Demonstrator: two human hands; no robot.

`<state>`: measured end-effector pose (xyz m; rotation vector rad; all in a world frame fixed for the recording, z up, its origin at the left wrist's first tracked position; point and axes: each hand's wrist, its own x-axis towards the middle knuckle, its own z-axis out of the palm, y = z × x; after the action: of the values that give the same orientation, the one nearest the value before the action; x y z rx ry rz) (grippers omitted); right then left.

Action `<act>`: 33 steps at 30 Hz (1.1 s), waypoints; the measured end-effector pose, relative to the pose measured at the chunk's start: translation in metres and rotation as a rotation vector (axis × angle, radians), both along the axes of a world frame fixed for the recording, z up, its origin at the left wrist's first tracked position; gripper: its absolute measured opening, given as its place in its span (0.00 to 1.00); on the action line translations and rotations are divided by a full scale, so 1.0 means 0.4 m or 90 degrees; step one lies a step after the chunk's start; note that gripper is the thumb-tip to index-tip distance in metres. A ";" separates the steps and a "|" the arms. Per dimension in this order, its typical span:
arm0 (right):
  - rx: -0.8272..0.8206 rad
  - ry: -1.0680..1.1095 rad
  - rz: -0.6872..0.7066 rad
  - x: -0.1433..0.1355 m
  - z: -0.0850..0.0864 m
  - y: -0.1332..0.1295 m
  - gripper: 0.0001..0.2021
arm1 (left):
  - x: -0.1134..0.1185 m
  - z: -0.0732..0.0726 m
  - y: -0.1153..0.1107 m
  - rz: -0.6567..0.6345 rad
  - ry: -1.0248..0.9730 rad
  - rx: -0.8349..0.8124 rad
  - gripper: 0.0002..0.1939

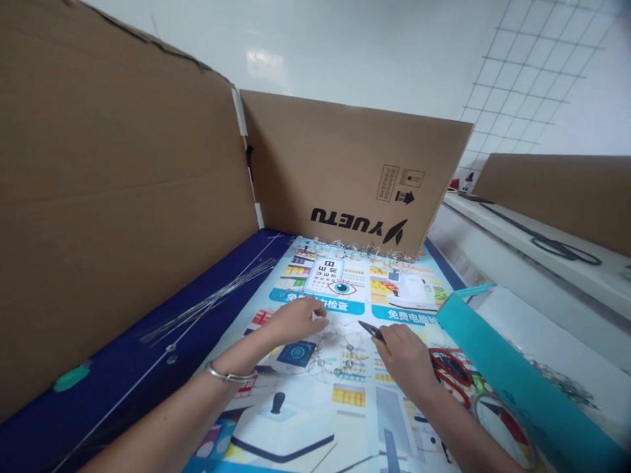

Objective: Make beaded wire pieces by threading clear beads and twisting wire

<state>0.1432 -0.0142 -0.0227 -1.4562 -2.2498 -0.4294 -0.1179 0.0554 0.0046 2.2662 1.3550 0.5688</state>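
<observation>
My left hand (304, 318), with a silver bangle (231, 374) on its wrist, is closed in a pinch over the printed mat; whatever it holds is too small to make out. My right hand (403, 355) grips dark pointed pliers (371, 329), their tips directed left toward my left hand. Thin tangled wire pieces (340, 358) with small clear bits lie on the mat between and below both hands.
Cardboard panels (345, 164) stand behind and at left. Loose wires (217, 299) lie on the blue cloth. At right are a turquoise box (532, 381) holding metal pieces, red-handled scissors (451, 368) and a round roll (503, 420).
</observation>
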 end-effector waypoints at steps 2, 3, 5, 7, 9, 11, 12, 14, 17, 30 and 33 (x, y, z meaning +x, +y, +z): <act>0.028 -0.061 0.014 0.001 0.004 -0.001 0.09 | -0.004 -0.005 -0.001 -0.035 0.026 -0.031 0.10; 0.041 -0.087 0.019 0.000 0.007 -0.002 0.09 | -0.002 -0.009 -0.003 -0.051 0.030 -0.042 0.10; 0.062 -0.129 0.029 -0.003 0.013 -0.003 0.09 | 0.008 -0.021 -0.008 -0.069 0.031 -0.053 0.10; 0.076 -0.156 0.039 -0.005 0.018 -0.003 0.09 | 0.022 -0.038 -0.010 -0.065 0.025 -0.045 0.09; 0.084 -0.175 0.047 -0.007 0.021 -0.003 0.10 | 0.037 -0.056 -0.009 -0.048 0.020 -0.027 0.08; 0.089 -0.189 0.050 -0.006 0.022 -0.002 0.10 | 0.047 -0.071 -0.006 -0.037 0.011 -0.015 0.08; 0.090 -0.195 0.051 -0.005 0.022 -0.001 0.09 | 0.050 -0.076 -0.005 -0.034 0.005 -0.013 0.08; 0.090 -0.205 0.055 -0.003 0.023 0.001 0.09 | 0.054 -0.082 -0.002 -0.032 -0.010 -0.014 0.08; 0.094 -0.208 0.063 -0.002 0.024 0.003 0.08 | 0.054 -0.080 -0.003 -0.032 -0.030 -0.024 0.08; 0.081 -0.233 0.083 -0.002 0.030 0.001 0.09 | 0.058 -0.079 -0.017 -0.040 -0.059 -0.069 0.10; 0.065 -0.243 0.085 -0.004 0.031 0.000 0.10 | 0.060 -0.081 -0.019 -0.039 -0.056 -0.067 0.10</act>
<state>0.1416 -0.0142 -0.0103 -1.2457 -2.5551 -0.8242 -0.0940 0.0477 -0.0277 2.1645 1.2395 0.5571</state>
